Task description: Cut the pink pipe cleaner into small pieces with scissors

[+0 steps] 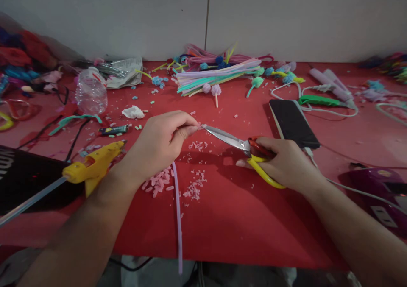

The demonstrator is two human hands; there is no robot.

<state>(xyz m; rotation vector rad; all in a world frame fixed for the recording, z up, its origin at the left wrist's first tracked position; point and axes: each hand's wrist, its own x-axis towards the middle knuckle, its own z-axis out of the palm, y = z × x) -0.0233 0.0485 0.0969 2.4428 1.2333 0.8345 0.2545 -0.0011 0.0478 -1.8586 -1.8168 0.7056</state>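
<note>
My left hand [162,140] is closed, thumb and forefinger pinched on a pink pipe cleaner whose small end shows at the fingertips. A lilac-pink length of pipe cleaner [177,215] hangs from under the same hand past the table's front edge; its link to the pinched end is hidden. My right hand [282,164] grips scissors [227,138] with red and yellow handles. Their blades look nearly closed, and the tips meet the pinched end. Below lie a heap of cut pink pieces [159,181] and fine pink clippings [194,187] on the red table [235,223].
A yellow glue gun [98,162] lies near my left forearm. Behind it are a clear plastic bottle [91,91] and a small tube [114,130]. A bundle of pipe cleaners [216,76] lies at the back. A phone [294,123] with a white cable is beyond my right hand.
</note>
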